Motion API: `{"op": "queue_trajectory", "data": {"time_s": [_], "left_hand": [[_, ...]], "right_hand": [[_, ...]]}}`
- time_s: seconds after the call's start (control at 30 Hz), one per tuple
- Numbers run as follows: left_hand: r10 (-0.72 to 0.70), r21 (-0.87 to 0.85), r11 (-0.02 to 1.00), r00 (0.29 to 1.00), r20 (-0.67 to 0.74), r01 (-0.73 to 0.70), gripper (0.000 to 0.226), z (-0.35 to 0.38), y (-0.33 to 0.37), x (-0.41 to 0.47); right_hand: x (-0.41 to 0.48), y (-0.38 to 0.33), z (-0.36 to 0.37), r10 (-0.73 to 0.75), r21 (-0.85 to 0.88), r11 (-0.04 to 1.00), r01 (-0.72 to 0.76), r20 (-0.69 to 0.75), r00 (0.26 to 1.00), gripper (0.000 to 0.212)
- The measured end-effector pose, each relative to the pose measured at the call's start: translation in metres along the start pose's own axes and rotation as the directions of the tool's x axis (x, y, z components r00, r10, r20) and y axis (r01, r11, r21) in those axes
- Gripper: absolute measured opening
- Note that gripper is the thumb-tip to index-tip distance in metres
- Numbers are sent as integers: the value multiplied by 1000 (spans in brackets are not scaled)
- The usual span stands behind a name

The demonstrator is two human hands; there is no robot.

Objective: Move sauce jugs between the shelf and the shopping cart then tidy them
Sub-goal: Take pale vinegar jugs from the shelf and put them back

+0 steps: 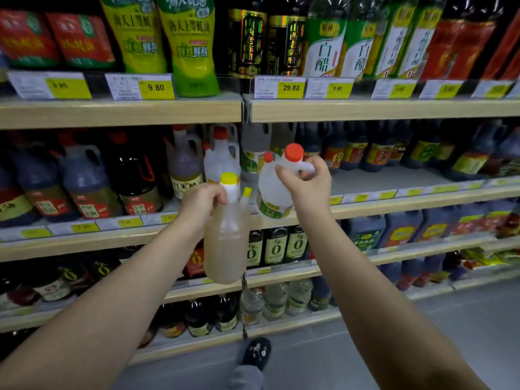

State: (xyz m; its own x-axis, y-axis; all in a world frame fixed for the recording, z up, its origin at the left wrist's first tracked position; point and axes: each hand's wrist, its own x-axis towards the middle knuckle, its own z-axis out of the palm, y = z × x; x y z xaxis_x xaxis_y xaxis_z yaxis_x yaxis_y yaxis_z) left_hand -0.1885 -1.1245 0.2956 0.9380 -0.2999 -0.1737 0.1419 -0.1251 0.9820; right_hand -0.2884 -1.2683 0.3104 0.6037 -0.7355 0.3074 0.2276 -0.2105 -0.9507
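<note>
My left hand grips the handle of a pale yellowish jug with a yellow cap, which hangs in front of the middle shelf's edge. My right hand grips the handle of a clear jug with a red cap and a green label, held tilted at the front of the middle shelf. Just behind them on that shelf stand more clear jugs with red caps. The shopping cart is not in view.
Dark sauce jugs fill the middle shelf to the left and right. An open stretch of shelf board lies right of my right hand. Bottles line the upper shelf and the lower shelves. My shoe stands on the grey floor.
</note>
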Motion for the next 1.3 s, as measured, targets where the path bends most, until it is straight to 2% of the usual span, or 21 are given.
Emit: {"op": "queue_trajectory", "data": {"time_s": [0.13,0.27,0.6,0.8,0.97,1.13,1.3], "left_hand": [[51,3,999,999,9,-51,12,14,-8,18],[73,-34,997,997,-36,-74,21,22,-16,33],[17,-25,1000,997,-75,-19,30,37,-22,56],[3,-33,999,997,-82,-6,31,46,-31,70],[-20,-28,999,996,-83,18,26,51,-33,76],[-51,-18,999,994,-93,50,39,52,-32,81],[-29,34,999,998,-58,31,23,58,-25,66]], "right_hand": [[39,22,14,-102,6,995,102,28,994,40],[77,48,26,-109,21,994,107,76,991,45],[125,96,41,-3,10,1000,2,125,992,32],[145,129,44,51,-38,998,-46,160,986,66],[159,141,48,36,-25,999,-32,163,986,65],[159,146,50,48,-9,999,-47,216,975,63],[142,132,29,92,-107,992,-64,278,956,67]]}}
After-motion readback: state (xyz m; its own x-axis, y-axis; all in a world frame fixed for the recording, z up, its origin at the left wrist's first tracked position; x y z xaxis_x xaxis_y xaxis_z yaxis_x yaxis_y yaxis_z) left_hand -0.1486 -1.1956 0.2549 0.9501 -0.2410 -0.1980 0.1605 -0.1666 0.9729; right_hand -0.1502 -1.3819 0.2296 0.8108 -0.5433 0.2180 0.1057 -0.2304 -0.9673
